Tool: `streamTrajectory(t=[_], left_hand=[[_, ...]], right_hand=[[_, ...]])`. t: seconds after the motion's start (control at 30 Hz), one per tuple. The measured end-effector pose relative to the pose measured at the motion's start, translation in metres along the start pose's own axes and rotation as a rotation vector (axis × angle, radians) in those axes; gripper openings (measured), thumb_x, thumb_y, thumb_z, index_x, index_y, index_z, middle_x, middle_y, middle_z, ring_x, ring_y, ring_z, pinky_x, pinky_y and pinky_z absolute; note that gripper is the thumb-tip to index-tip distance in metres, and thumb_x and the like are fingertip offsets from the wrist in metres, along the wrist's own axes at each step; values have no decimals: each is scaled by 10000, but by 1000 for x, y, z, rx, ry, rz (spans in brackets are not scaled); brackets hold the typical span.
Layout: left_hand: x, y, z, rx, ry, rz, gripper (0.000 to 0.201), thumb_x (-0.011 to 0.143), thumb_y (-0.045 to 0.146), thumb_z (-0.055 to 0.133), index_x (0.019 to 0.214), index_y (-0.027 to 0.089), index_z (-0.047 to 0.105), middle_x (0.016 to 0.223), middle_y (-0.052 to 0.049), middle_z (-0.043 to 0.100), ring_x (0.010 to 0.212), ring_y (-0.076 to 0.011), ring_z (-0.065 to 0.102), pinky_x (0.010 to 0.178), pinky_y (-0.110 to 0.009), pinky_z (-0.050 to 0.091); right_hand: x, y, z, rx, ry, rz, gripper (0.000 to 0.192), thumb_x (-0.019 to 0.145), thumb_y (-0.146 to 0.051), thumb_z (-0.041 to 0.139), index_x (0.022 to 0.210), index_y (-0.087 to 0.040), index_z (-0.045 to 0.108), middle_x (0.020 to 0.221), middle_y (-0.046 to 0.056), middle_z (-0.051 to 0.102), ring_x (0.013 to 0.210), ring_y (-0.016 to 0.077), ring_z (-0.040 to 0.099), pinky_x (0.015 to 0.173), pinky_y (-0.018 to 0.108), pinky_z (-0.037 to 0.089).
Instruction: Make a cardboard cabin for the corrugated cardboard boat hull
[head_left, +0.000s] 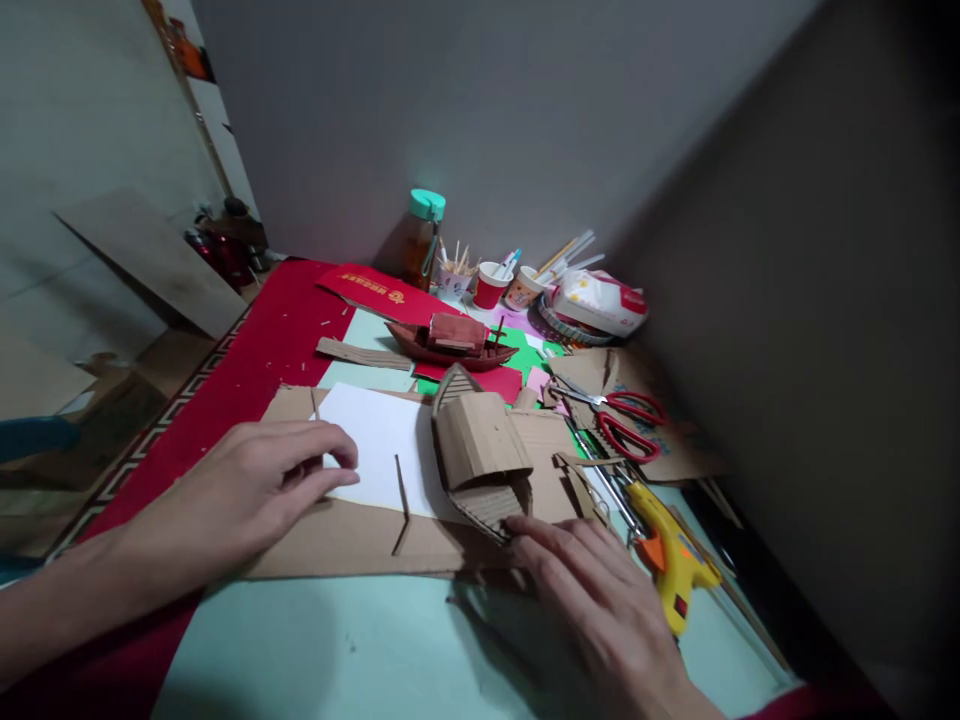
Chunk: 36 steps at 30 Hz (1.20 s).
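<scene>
My left hand (251,485) lies flat on a white sheet of paper (379,440) that rests on a large piece of brown cardboard (352,545). A cardboard model boat (480,450) stands on that cardboard. My right hand (592,590) rests palm down just in front of the boat, its fingertips touching the boat's near end. Neither hand grips anything. Two thin cardboard strips (403,500) lie between my hands.
Red-handled scissors (626,418) and a yellow glue gun (671,550) lie to the right. Behind are a red model boat (454,340), coloured paper, cups of sticks (491,283), a bottle (420,240) and a tissue pack (600,300). Red cloth (262,350) covers the left.
</scene>
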<state>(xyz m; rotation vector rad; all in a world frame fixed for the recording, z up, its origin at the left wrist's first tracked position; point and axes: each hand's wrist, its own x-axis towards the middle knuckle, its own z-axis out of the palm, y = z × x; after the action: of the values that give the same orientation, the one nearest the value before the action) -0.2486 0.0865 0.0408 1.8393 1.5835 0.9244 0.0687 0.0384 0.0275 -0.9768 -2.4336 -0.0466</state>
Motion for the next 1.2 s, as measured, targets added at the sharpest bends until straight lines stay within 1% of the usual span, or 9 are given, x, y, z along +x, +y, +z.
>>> streamTrajectory(t=[0.07,0.2,0.3,0.37,0.47,0.57,0.7,1.0,1.2], left_hand=[[12,-1,3,51,-75,23,234,790,507,679,833,298,775,847,-7,758,711,-216,665,635,-286,460],[37,-5,12,12,-63,4,378,838,493,637,1130,265,709,900,-31,723,696,-212,651,660,-314,486],[52,-6,23,-56,-90,28,511,851,465,599,1318,258,610,1148,-80,698,901,-245,677,754,-343,528],[57,-6,30,-89,-118,39,544,842,434,599,1355,252,587,1248,-97,666,996,-260,660,799,-356,527],[59,-7,39,-122,-157,24,557,829,419,612,1350,222,598,1054,-82,706,866,-250,662,766,-371,514],[56,-10,45,-172,-161,8,513,834,417,613,1304,212,618,824,-17,667,743,-220,636,714,-347,495],[51,-9,46,-255,-118,-29,391,846,403,595,1175,196,634,691,28,610,672,-199,639,655,-311,486],[59,-22,40,-387,36,-104,376,815,407,634,1105,178,569,637,36,628,632,-219,694,654,-341,512],[57,-22,35,-471,38,-111,328,860,414,625,1080,174,594,746,5,661,622,-200,696,641,-345,526]], right_hand=[[-6,14,-1,11,-8,46,231,996,-51,451,1105,-152,627,1126,103,752,849,185,637,779,341,470],[-4,39,-5,6,-27,87,279,971,-14,456,1134,-199,588,1157,80,741,963,178,665,831,320,506],[3,51,-8,-2,-24,128,280,971,-19,451,1128,-210,582,1177,87,730,1041,186,664,907,331,518],[7,55,-9,-6,-23,158,262,974,-42,462,1140,-208,578,1182,101,724,1046,203,666,897,348,535],[10,58,-7,3,-19,196,238,978,-83,474,1158,-207,570,1184,113,719,1032,227,679,869,380,555],[10,61,-1,28,2,232,231,980,-100,473,1163,-207,565,1191,116,717,1047,232,689,882,389,560],[16,70,10,78,42,275,245,965,-81,454,1138,-205,575,1190,117,719,1072,222,695,896,365,563],[59,80,19,206,20,344,263,889,-81,478,1026,-216,657,974,55,766,865,204,733,765,324,566],[74,82,18,281,6,431,246,902,-178,497,1066,-192,680,961,89,774,836,245,743,748,383,572]])
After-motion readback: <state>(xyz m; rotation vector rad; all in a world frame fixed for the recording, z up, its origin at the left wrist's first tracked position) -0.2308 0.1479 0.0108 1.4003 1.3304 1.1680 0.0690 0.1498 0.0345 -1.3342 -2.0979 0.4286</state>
